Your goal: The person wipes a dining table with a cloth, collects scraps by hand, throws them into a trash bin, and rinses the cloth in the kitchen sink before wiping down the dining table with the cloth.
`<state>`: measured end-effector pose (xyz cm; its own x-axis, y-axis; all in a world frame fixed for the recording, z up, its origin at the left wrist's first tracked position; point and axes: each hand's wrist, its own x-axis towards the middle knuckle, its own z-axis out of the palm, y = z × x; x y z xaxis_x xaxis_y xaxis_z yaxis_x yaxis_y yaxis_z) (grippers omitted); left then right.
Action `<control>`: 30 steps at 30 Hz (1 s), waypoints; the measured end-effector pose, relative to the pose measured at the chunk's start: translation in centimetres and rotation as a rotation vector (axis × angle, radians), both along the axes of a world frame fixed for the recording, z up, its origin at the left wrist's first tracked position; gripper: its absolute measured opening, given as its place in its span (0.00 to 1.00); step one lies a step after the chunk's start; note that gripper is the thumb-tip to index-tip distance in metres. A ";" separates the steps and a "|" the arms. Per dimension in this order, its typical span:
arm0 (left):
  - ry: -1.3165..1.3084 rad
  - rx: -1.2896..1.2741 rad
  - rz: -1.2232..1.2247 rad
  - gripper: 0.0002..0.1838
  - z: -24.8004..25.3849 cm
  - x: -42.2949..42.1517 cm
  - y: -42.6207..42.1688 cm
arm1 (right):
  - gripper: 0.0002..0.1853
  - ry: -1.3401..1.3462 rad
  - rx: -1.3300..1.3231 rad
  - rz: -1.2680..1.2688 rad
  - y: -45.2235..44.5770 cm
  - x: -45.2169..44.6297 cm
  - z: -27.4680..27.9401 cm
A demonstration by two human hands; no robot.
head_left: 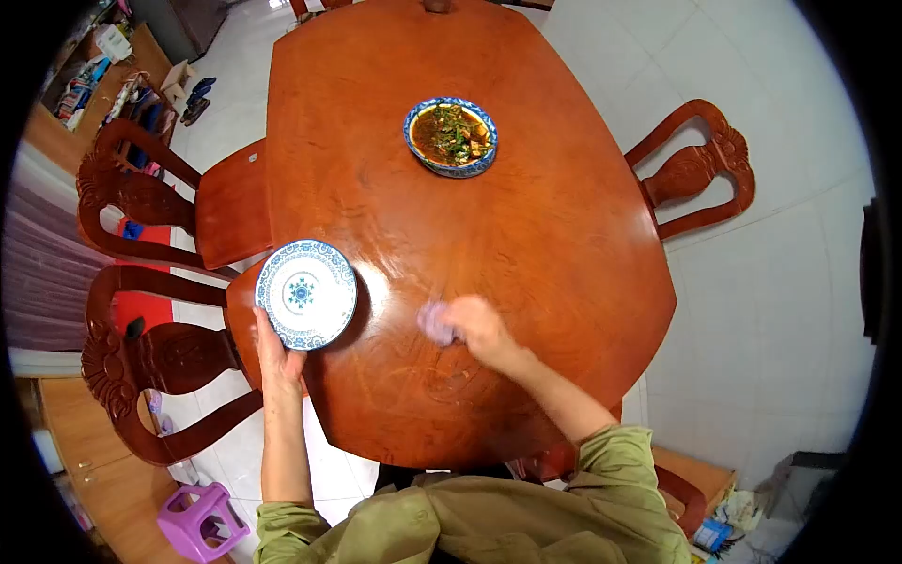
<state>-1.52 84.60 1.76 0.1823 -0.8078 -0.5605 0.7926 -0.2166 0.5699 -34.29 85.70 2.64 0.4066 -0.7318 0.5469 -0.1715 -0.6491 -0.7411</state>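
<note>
My left hand (276, 357) grips the lower rim of a white plate with a blue floral pattern (306, 294), held up at the table's left edge. In my right hand (481, 329) is a bunched light purple cloth (436, 322), against the tabletop near the middle front; the hand is slightly blurred. Farther back on the reddish-brown wooden table (545, 244) stands a blue-and-white bowl (458, 171) of food in dark sauce with green herbs. Fingers of my left hand beneath the plate are hidden.
Two carved wooden chairs, a farther one (230, 207) and a nearer one (178, 362), stand along the left side. Another chair (691, 174) is at the right. A purple plastic stool (199, 522) sits on the floor at lower left. Shelves with assorted items (94, 80) are at upper left.
</note>
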 end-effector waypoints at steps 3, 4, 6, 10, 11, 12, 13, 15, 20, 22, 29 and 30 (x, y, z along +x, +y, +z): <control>0.017 0.013 0.025 0.28 1.2 -0.3 0.0 | 0.17 -0.122 0.226 -0.023 -8.4 -0.1 -0.8; 0.013 0.021 0.042 0.29 1.5 -0.4 0.0 | 0.20 -0.158 0.364 -0.016 -11.1 -0.3 -1.0; -0.021 -0.004 0.056 0.29 1.9 -0.4 0.1 | 0.11 0.235 0.031 -0.288 -14.6 0.1 -2.4; -0.063 -0.013 0.052 0.28 0.3 -0.4 -0.3 | 0.11 0.536 -0.107 -0.269 -14.3 3.6 -5.2; -0.056 -0.008 0.044 0.28 -0.3 -0.7 -0.9 | 0.14 0.550 0.154 -0.084 -12.1 4.3 -6.4; -0.025 -0.012 0.063 0.27 -0.5 -1.6 -1.6 | 0.14 0.358 0.299 0.018 -8.3 4.2 -3.7; -0.012 -0.013 0.032 0.27 -1.4 -1.9 -2.3 | 0.14 0.552 0.146 0.081 -5.3 3.9 -4.2; -0.017 0.032 0.037 0.27 -1.2 -4.5 -3.7 | 0.21 0.243 -0.209 0.064 1.2 2.9 -6.7; 0.037 0.040 -0.153 0.28 -3.0 -11.5 -6.7 | 0.09 0.262 -0.141 -0.176 4.5 -2.9 -1.8; 0.023 0.037 -0.215 0.28 -3.3 -14.0 -7.6 | 0.08 0.070 0.264 -0.357 3.7 -7.6 -1.2; -0.376 0.090 -0.426 0.26 -4.9 -19.5 -9.9 | 0.10 0.219 0.207 -0.822 3.0 -19.4 -4.7; -0.561 0.048 -0.450 0.26 -6.2 -19.0 -10.4 | 0.10 -0.111 0.405 -0.741 3.1 -16.1 -2.2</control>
